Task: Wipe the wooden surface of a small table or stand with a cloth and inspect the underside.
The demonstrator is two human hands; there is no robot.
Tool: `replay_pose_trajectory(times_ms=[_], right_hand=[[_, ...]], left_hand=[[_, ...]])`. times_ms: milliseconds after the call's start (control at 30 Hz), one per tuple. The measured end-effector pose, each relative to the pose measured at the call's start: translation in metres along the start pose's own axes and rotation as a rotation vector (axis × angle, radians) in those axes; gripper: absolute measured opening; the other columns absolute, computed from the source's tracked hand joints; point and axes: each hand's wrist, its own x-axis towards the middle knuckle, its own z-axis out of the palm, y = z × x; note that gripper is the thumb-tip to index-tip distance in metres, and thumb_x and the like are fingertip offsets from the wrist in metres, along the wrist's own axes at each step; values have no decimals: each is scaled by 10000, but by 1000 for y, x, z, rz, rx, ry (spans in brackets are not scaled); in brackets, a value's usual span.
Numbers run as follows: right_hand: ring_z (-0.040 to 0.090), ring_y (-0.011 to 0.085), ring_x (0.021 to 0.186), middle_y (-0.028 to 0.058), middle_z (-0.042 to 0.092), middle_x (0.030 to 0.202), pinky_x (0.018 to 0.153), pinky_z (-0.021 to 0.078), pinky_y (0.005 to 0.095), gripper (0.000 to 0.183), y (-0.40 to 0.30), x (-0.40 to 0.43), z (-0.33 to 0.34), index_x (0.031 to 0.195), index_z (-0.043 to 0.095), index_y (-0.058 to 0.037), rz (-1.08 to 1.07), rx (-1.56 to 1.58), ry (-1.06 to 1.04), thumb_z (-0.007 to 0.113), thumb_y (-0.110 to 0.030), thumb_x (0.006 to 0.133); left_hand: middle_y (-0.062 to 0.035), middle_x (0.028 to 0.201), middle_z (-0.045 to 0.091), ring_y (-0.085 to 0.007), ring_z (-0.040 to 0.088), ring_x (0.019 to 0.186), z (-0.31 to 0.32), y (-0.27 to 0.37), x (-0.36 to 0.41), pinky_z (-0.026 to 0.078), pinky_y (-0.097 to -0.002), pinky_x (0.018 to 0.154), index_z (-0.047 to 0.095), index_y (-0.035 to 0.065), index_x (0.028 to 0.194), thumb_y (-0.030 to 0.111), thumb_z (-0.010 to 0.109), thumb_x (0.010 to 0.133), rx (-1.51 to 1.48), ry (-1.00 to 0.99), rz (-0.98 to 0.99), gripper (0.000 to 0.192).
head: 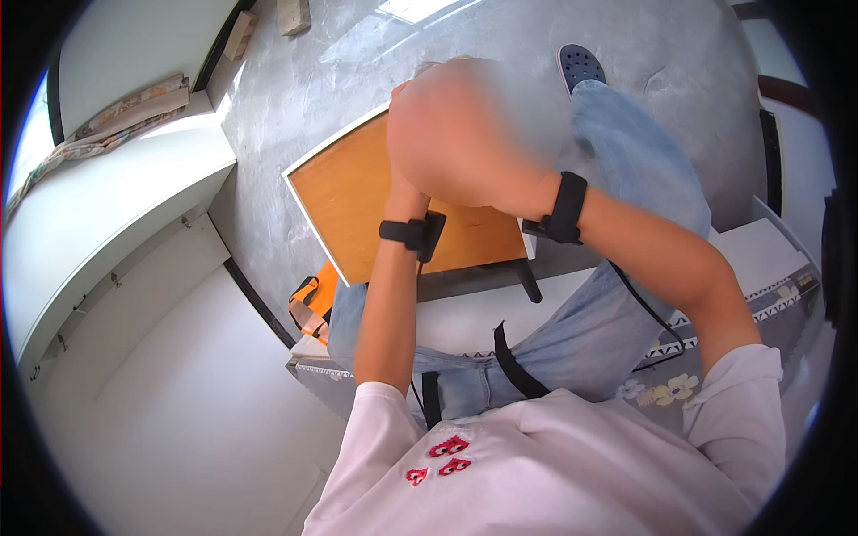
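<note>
My left hand (417, 151) and my right hand (493, 167) are close together over a small piece of furniture. A heavy blur covers both, so their fingers and anything between them cannot be made out. Beneath them is an orange-brown wooden panel (348, 201) framed by white edges, with a dark leg (527, 281) showing at its near side. A sliver of something brownish (442, 65) peeks out beyond the blur; what it is stays unclear. Black straps with small devices circle my left wrist (414, 234) and my right wrist (566, 211).
I sit with legs in jeans (637, 154) spread around the furniture, one foot in a dark perforated clog (580, 65). An orange bag (315, 295) lies by my left leg. At left stands a white ledge (154, 167) with folded floral fabric (134, 114). Wooden blocks (293, 17) lie on the grey floor (268, 134).
</note>
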Motion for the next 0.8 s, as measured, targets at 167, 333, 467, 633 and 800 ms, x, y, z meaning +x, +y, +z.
replay_pose_trajectory(times_ms=[167, 333, 467, 633, 800], right_hand=[[492, 392, 1217, 226, 570, 1226, 996, 423, 536, 554, 12, 1, 20, 1244, 570, 41, 37, -243, -193, 634, -412, 932], [509, 355, 1191, 200, 581, 1214, 957, 443, 538, 574, -18, -9, 7, 1279, 564, 30, 48, -466, -394, 621, -431, 943], [562, 402, 1061, 227, 601, 1153, 770, 520, 592, 442, -40, -47, 4, 1221, 625, 11, -63, -667, -738, 616, -315, 921], [592, 345, 999, 208, 647, 1062, 729, 548, 455, 418, -27, -72, 14, 1016, 734, 4, -265, -388, -1086, 609, -380, 909], [591, 321, 1025, 176, 659, 1057, 827, 509, 428, 412, -11, -35, -11, 949, 748, -4, -168, -32, -882, 618, -392, 907]], left_hand=[[-197, 1279, 511, -388, 511, 1177, 26, 10, -2, 472, -449, 910, 547, 2, 1256, 168, 630, 913, -45, 3, 23, 389], [-199, 1247, 547, -389, 517, 1166, 16, 8, -27, 472, -453, 899, 549, 7, 1270, 181, 643, 905, 25, -63, -54, 415], [-198, 1225, 561, -393, 522, 1151, 16, 26, -92, 471, -455, 892, 558, 7, 1263, 181, 650, 899, 22, -81, -165, 413], [-196, 1198, 578, -398, 529, 1133, 19, 30, -148, 470, -457, 885, 569, 7, 1254, 181, 658, 893, 6, -100, -302, 410], [-198, 1122, 609, -405, 549, 1081, 11, 12, -127, 469, -467, 866, 610, 15, 1215, 179, 677, 877, 97, -192, -207, 383]])
